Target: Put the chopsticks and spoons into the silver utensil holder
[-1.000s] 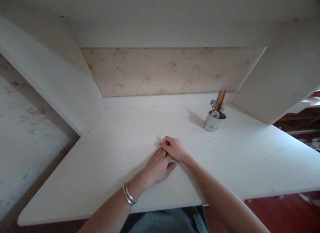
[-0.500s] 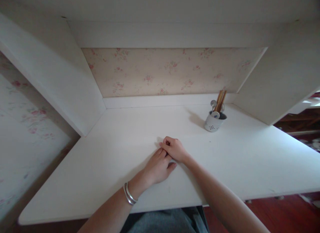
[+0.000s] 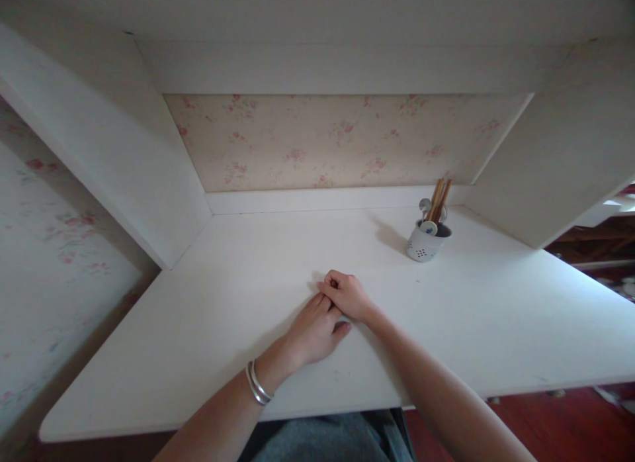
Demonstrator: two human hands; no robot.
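Floral wallpaper point(image 3: 317, 141) spans the upper middle of the frame, framed by white panels, and below it a white desk point(image 3: 238, 257) spreads across the frame. Red floor point(image 3: 555, 425) shows at lower right, and grey cloth point(image 3: 317, 442) covers the lap at bottom centre.

Very little changes over the last second: the wallpaper and desk slide a touch rightward in the frame, which suggests a slight turn of the head, while both hands keep the same pose just below centre. The left hand point(image 3: 312, 336), with a silver bracelet point(image 3: 262, 400) at its wrist, lies palm down; its fingers are stretched and close together, its thumb apart and pointing right. The right hand point(image 3: 350, 296) folds over the left fingertips with its own fingers curled. Whether it clasps them or merely rests there, I cannot tell, and the space beneath is hidden; no object shows in either hand.

Right of centre, well apart from the hands, a white perforated cup point(image 3: 425, 247) stands upright on the desk, holding brown sticks point(image 3: 438, 200), a round-ended metal utensil point(image 3: 424, 204) and a white piece with a blue mark point(image 3: 428, 228). It stays in its spot, untouched. Such stillness reads as a pause, with no handling under way.
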